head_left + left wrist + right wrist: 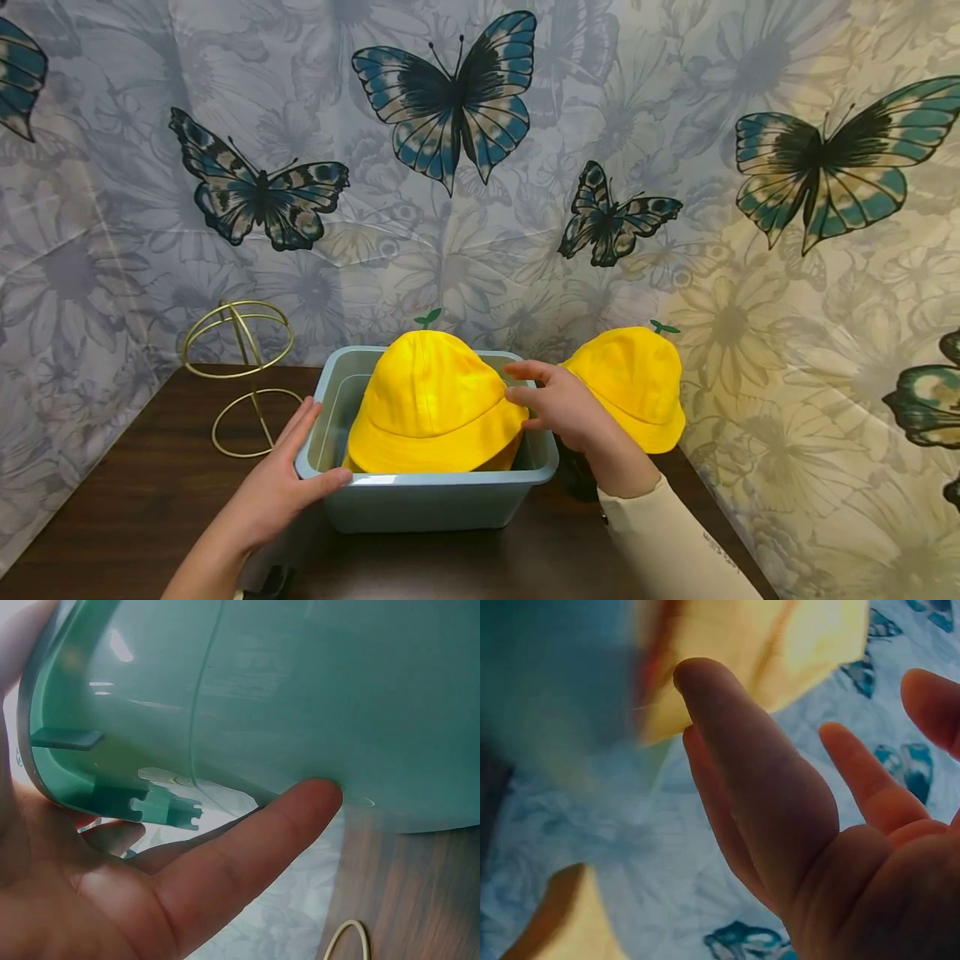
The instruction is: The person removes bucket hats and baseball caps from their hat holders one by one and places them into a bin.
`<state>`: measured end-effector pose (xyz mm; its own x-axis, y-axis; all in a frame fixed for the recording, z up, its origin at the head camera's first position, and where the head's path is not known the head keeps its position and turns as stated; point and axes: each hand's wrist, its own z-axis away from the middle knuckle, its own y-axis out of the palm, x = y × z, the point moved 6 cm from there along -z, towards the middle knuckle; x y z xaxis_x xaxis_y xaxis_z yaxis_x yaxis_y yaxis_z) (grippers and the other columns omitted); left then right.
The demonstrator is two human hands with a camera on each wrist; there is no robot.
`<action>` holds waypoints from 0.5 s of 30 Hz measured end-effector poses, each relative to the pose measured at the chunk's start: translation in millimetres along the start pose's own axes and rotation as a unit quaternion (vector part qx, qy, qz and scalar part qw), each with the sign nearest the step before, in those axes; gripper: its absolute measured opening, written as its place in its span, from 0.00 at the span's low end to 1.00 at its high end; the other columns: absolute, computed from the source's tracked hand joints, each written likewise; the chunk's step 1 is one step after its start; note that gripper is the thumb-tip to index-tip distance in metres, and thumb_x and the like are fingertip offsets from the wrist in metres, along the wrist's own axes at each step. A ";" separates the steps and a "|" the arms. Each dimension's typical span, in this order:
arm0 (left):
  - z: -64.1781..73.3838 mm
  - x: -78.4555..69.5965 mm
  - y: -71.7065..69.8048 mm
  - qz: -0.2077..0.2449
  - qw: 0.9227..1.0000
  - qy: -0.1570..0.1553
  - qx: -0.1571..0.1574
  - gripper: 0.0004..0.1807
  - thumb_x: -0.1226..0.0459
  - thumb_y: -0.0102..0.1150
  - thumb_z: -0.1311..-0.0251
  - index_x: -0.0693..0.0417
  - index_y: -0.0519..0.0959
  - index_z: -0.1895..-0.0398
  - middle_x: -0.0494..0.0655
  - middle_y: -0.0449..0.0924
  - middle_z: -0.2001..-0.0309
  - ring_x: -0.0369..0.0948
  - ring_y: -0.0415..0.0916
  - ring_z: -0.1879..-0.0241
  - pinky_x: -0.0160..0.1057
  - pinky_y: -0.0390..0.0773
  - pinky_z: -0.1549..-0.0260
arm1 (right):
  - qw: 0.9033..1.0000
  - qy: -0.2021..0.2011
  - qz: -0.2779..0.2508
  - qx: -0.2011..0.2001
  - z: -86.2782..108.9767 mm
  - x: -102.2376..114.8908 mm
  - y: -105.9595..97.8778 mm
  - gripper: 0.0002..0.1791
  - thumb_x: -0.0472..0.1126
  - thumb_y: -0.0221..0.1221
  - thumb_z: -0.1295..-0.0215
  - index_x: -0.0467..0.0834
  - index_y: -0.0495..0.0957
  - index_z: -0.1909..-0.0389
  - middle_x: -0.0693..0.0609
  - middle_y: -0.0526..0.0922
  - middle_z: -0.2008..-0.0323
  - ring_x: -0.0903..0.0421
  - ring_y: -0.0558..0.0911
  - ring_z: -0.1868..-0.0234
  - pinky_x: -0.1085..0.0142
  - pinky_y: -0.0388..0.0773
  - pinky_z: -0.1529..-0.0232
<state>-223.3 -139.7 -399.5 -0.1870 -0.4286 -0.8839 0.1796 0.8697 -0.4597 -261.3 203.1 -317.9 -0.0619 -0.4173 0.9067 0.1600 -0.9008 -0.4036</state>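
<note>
A yellow bucket hat (427, 387) with a green sprout on its crown sits in a blue-green plastic basin (431, 504). More yellow fabric shows beneath its brim. My left hand (281, 479) holds the basin's near-left corner, thumb at the front rim and fingers along the side wall; the left wrist view has a fingertip against the outer wall. My right hand (562, 408) is over the basin's right rim with its fingers spread, fingertips right at the hat's brim. Behind that hand, a second yellow bucket hat (637, 383) with a sprout stands tilted, partly hidden by it.
On the dark wooden table (142, 475), a gold wire stand (251, 392) with rings stands left of the basin. Something dark (577, 479) is under the second hat. A cloth with printed butterflies (457, 100) hangs behind and along the right side.
</note>
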 end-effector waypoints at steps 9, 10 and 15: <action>-1.1 -0.6 -1.3 0.006 1.000 -0.004 -0.001 0.57 0.50 0.69 0.41 0.55 0.42 0.19 0.50 0.30 0.20 0.64 0.36 0.26 0.73 0.48 0.39 | 0.999 0.012 0.014 0.030 0.1 -15.4 11.9 0.23 0.40 0.62 0.32 0.42 0.76 0.37 0.44 0.73 0.37 0.45 0.78 0.44 0.47 0.80 0.52; -0.9 -0.9 -1.3 0.006 1.000 -0.004 -0.001 0.57 0.50 0.69 0.41 0.55 0.42 0.19 0.50 0.30 0.20 0.64 0.36 0.26 0.73 0.48 0.39 | 0.999 0.013 0.025 0.035 0.3 -15.5 14.4 0.23 0.40 0.63 0.32 0.43 0.76 0.37 0.45 0.73 0.37 0.46 0.78 0.44 0.47 0.80 0.52; -0.8 -1.5 -1.4 0.005 1.000 -0.002 -0.003 0.57 0.50 0.69 0.41 0.55 0.43 0.19 0.50 0.30 0.20 0.64 0.36 0.26 0.73 0.47 0.39 | 0.995 0.010 0.080 0.056 2.1 -16.4 23.3 0.26 0.43 0.64 0.34 0.43 0.76 0.36 0.45 0.74 0.37 0.48 0.79 0.46 0.50 0.81 0.53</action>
<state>-224.1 -140.1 -397.5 -0.1806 -0.4214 -0.8887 0.1748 0.8754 -0.4506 -254.5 189.2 -341.9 -0.0457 -0.5577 0.8288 0.2779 -0.8040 -0.5257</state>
